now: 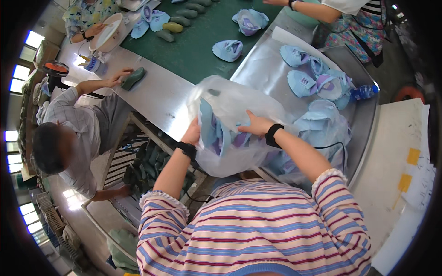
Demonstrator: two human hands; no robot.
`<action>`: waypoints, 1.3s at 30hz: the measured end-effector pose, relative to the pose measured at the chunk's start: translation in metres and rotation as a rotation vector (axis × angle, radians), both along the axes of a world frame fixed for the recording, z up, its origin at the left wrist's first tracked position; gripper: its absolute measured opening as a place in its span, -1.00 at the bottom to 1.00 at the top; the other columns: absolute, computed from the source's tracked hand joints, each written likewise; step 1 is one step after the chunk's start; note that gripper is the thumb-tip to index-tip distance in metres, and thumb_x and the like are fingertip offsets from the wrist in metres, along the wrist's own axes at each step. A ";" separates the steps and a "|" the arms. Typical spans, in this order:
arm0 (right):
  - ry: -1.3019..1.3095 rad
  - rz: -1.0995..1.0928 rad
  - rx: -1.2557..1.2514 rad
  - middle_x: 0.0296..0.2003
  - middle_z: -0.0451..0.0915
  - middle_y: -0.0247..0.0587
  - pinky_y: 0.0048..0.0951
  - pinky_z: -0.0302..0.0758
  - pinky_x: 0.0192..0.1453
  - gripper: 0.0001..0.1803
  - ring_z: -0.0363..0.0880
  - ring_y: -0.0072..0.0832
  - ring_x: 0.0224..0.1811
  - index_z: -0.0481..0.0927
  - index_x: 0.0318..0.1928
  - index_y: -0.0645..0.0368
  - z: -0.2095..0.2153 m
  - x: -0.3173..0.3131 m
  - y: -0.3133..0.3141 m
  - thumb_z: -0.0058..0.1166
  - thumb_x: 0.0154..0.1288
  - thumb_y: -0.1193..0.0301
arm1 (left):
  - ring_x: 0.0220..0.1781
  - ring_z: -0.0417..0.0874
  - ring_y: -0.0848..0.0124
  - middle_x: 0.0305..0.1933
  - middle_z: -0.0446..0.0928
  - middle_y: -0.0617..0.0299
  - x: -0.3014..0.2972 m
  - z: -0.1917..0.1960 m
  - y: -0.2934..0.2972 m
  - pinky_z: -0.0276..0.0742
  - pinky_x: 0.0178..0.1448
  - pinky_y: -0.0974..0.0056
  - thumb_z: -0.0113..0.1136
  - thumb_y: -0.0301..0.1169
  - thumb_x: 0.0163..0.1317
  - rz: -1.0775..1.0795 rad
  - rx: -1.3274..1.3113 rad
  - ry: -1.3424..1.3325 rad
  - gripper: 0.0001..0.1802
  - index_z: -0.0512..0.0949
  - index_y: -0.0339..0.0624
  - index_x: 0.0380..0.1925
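In front of me is a translucent plastic bag (262, 99) with its mouth spread, overhanging the metal table edge. Light blue shoe uppers (207, 122) with purple lining show inside it. My left hand (191, 132) is closed on the bag's left edge, close against a blue upper. At the other side of the mouth, my right hand (257, 125) has thumb and finger apart, touching the bag and a blue bit at its fingertips. Some of its fingers are hidden. Both wrists wear black bands.
More blue uppers (301, 83) and a blue-capped bottle (364, 92) lie in the metal tray (363, 133) at right. Uppers and green shoe lasts (179, 20) stand on the green tabletop (193, 50). A co-worker (78, 133) at left touches a last; a crate of lasts sits below.
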State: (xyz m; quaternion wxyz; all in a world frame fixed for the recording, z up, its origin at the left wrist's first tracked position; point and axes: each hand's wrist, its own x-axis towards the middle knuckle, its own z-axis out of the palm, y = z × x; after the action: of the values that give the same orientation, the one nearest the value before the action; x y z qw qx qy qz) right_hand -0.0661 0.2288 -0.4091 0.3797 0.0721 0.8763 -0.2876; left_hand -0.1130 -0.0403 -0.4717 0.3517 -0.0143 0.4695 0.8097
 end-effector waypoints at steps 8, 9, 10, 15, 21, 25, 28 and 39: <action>-0.112 -0.131 -0.507 -0.47 0.56 -0.30 -0.49 0.41 -0.32 -0.72 0.46 -0.53 -0.42 0.61 -0.33 0.25 -0.019 0.009 0.028 0.25 -0.11 0.36 | 0.23 0.29 0.07 0.00 0.44 0.05 -0.010 0.076 -0.001 0.10 0.34 -0.12 -0.22 -0.06 0.35 0.253 0.900 0.165 -0.53 0.33 0.05 0.18; -0.035 -0.231 -0.655 -0.50 0.57 -0.31 -0.54 0.41 -0.28 -0.74 0.44 -0.55 -0.44 0.63 -0.33 0.25 -0.027 0.013 0.038 0.21 -0.11 0.40 | 0.23 0.29 0.07 0.01 0.43 0.06 -0.011 0.077 -0.006 0.10 0.34 -0.12 -0.23 -0.06 0.35 0.291 0.945 0.132 -0.53 0.33 0.06 0.18; -0.050 -0.142 -0.651 -0.40 0.58 -0.33 -0.54 0.42 -0.14 -0.73 0.46 -0.57 -0.32 0.63 -0.28 0.25 0.003 0.006 0.043 0.13 -0.11 0.53 | 0.20 0.32 0.10 0.00 0.44 0.10 -0.015 0.059 -0.017 0.09 0.35 -0.13 -0.24 -0.05 0.36 0.242 0.939 0.034 -0.53 0.35 0.04 0.17; 0.191 -0.331 -1.147 -0.09 0.54 -0.26 -0.50 0.39 0.09 -0.49 0.46 -0.55 -0.02 0.47 0.04 0.25 0.094 -0.003 0.042 0.07 -0.04 0.66 | 0.03 0.45 0.26 -0.10 0.48 0.18 -0.030 0.046 -0.002 0.14 0.35 -0.04 -0.16 -0.10 0.33 0.252 0.879 -0.108 -0.62 0.46 -0.08 -0.05; 0.074 -0.525 -1.414 0.00 0.50 -0.20 -0.42 0.40 0.16 -0.54 0.48 -0.49 0.02 0.35 0.13 0.37 0.076 -0.020 0.068 0.03 0.21 0.50 | -0.02 0.49 0.30 -0.19 0.50 0.15 -0.043 0.088 0.021 0.13 0.41 0.08 -0.17 -0.25 0.34 0.205 0.885 -0.106 -0.74 0.42 -0.16 -0.19; -0.052 -0.566 -1.479 -0.01 0.52 -0.16 -0.43 0.44 0.11 -0.49 0.54 -0.46 -0.03 0.35 0.13 0.36 0.069 -0.041 0.059 0.11 0.23 0.38 | 0.02 0.48 0.19 -0.17 0.50 0.15 -0.042 0.101 0.032 0.23 0.34 0.05 -0.17 -0.27 0.34 0.127 0.961 -0.240 -0.76 0.42 -0.15 -0.18; -0.079 -0.501 -1.575 -0.03 0.53 -0.14 -0.43 0.46 0.09 -0.50 0.55 -0.45 -0.06 0.36 0.12 0.36 0.055 -0.048 0.067 0.11 0.23 0.36 | 0.06 0.46 0.09 -0.14 0.51 0.15 -0.033 0.111 0.048 0.28 0.28 0.01 -0.14 -0.26 0.32 0.116 0.916 -0.183 -0.76 0.42 -0.15 -0.17; 0.038 -0.388 -1.463 0.04 0.48 -0.25 -0.41 0.38 0.16 -0.46 0.47 -0.47 0.03 0.34 0.18 0.32 0.053 -0.019 0.027 0.11 0.17 0.51 | 0.16 0.37 0.13 -0.04 0.47 0.12 -0.045 0.120 0.059 0.28 0.27 -0.04 0.00 -0.12 0.26 0.063 0.571 -0.162 -0.58 0.44 -0.20 -0.05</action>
State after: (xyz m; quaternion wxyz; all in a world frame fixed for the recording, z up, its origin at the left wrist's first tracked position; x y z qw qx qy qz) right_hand -0.0849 0.2556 -0.3566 0.2584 -0.0504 0.4399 -0.8586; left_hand -0.1583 0.0183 -0.3520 0.3523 0.0061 0.1925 0.9158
